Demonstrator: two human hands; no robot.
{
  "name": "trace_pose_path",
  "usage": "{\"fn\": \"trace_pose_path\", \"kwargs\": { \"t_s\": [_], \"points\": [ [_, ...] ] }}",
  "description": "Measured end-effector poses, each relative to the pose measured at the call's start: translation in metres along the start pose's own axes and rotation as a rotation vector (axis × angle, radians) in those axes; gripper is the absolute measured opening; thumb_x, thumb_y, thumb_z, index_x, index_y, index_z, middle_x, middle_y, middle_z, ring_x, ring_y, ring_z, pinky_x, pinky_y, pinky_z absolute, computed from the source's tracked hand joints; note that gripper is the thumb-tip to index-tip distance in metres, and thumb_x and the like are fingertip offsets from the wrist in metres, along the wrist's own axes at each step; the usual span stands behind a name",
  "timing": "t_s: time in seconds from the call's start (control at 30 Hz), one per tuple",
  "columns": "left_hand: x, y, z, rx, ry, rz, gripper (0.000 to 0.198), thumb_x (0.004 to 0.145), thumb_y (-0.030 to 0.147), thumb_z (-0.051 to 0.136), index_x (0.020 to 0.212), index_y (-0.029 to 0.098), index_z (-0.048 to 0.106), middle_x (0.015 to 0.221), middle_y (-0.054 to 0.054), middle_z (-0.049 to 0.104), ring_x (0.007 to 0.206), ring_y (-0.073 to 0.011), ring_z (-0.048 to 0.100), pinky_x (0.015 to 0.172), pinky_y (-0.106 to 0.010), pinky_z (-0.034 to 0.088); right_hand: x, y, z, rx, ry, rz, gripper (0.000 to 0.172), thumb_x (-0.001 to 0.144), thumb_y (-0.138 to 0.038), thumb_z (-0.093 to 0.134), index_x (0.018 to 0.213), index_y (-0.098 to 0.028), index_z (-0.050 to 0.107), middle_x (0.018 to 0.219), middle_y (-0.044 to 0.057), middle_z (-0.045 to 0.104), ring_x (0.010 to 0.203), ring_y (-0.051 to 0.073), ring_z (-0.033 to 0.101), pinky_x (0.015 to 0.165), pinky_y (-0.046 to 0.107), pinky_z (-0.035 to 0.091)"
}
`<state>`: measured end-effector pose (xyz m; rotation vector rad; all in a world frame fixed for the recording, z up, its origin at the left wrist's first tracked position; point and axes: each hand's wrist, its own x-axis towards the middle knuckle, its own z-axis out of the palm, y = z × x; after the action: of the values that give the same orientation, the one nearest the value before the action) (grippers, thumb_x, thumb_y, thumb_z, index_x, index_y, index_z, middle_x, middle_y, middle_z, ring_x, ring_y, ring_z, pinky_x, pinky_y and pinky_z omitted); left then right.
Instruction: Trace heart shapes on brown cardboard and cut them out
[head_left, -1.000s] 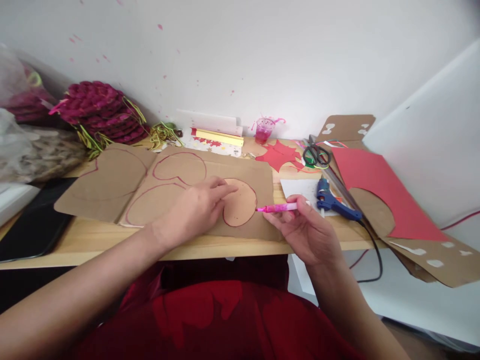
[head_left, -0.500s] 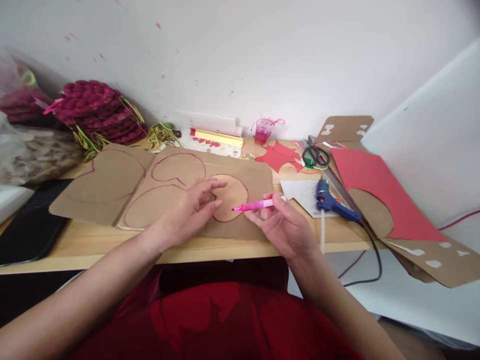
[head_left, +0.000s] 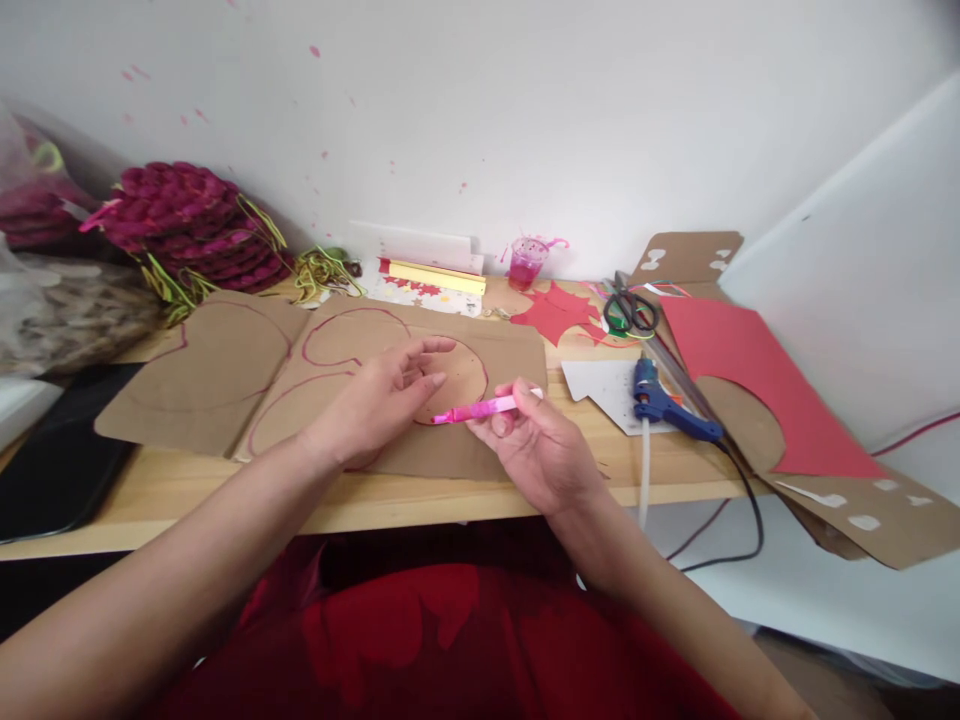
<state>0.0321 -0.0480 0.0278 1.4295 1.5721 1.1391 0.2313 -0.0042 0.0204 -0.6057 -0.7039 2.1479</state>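
A pink marker (head_left: 480,409) is pinched in my right hand (head_left: 544,450), its tip pointing left near the lower edge of a tan cut-out shape with a rounded edge (head_left: 466,375). That cut-out lies on an unfolded brown cardboard sheet (head_left: 517,360) bearing curved, heart-like outlines in dark pink. My left hand (head_left: 382,400) is over the cut-out's left side, fingers extended and thumb apart, hiding part of it. Whether the left fingertips press on the cut-out I cannot tell.
A blue glue gun (head_left: 667,405) rests on white paper at right, near black-handled scissors (head_left: 630,312) and red card (head_left: 780,380). Red paper stars (head_left: 555,312) and a cup of pink liquid (head_left: 527,262) stand behind. Braided magenta bundles (head_left: 195,220) and a black tablet-like slab (head_left: 67,460) are left.
The tan cut-out has shifted slightly up and left on the cardboard. My right hand has moved left with the marker; my left hand has moved slightly up.
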Motion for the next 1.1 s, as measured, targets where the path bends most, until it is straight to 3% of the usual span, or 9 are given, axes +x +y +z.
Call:
{"fn": "trace_pose_path", "kwargs": {
  "t_s": [0.43,0.93,1.1],
  "points": [
    [0.018,-0.009,-0.009,-0.098,-0.005,-0.017,0.054,0.091,0.044,0.064,0.138,0.018,0.06,0.141,-0.011,0.065,0.13,-0.0288,0.06,0.113,-0.048,0.045,0.008,0.0,0.001,0.003,0.072,-0.023,0.016,0.089,-0.034,0.075,0.077,-0.023,0.073,0.058,-0.006,0.057,0.064,0.012,0.056,0.108,0.047,0.049],
    [0.026,-0.004,-0.015,-0.081,0.028,-0.055,0.052,0.087,0.046,0.067,0.133,0.023,0.064,0.135,-0.008,0.068,0.125,-0.0283,0.062,0.113,-0.049,0.045,0.013,0.009,0.006,-0.004,0.009,-0.012,0.015,0.09,-0.034,0.074,0.081,-0.022,0.073,0.06,-0.006,0.055,0.063,0.012,0.055,0.101,0.042,0.053],
    [0.025,0.002,-0.02,-0.092,0.089,-0.085,0.054,0.083,0.044,0.07,0.132,0.021,0.064,0.129,-0.01,0.069,0.117,-0.028,0.065,0.103,-0.047,0.052,0.015,0.01,0.007,0.012,-0.001,-0.007,0.014,0.088,-0.033,0.076,0.08,-0.023,0.07,0.064,-0.006,0.058,0.065,0.013,0.056,0.102,0.044,0.052]
  ]
}}
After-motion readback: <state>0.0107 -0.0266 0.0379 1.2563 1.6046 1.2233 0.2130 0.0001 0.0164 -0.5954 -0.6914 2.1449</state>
